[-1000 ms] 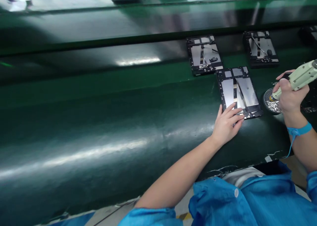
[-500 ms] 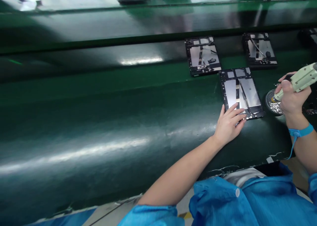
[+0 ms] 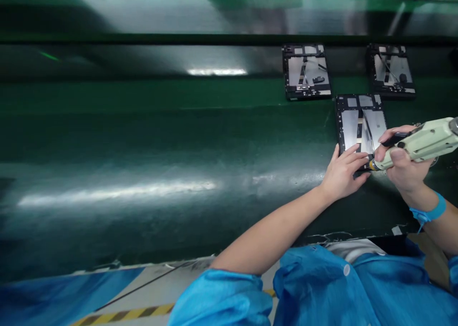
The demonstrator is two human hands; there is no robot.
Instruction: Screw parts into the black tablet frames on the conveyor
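An opened tablet back frame [image 3: 359,122], black with silver plates inside, lies on the dark green belt [image 3: 179,140] near its front edge. My left hand [image 3: 344,172] rests with fingers stretched flat on the frame's near left corner. My right hand [image 3: 402,166] is wrapped round a pale green electric screwdriver [image 3: 417,142], whose tip sits at the frame's near edge, just beside my left fingertips. A blue strap [image 3: 427,214] circles my right wrist.
Two more open tablet frames lie farther back on the belt, one [image 3: 307,71] behind the near frame and one [image 3: 390,71] at the right. A raised green rail [image 3: 214,37] runs across the back. Blue sleeves fill the bottom right.
My right hand carried the screwdriver leftward from the round screw dish at the right to the near edge of the tablet frame. The view shifted, and the dish is now out of sight.
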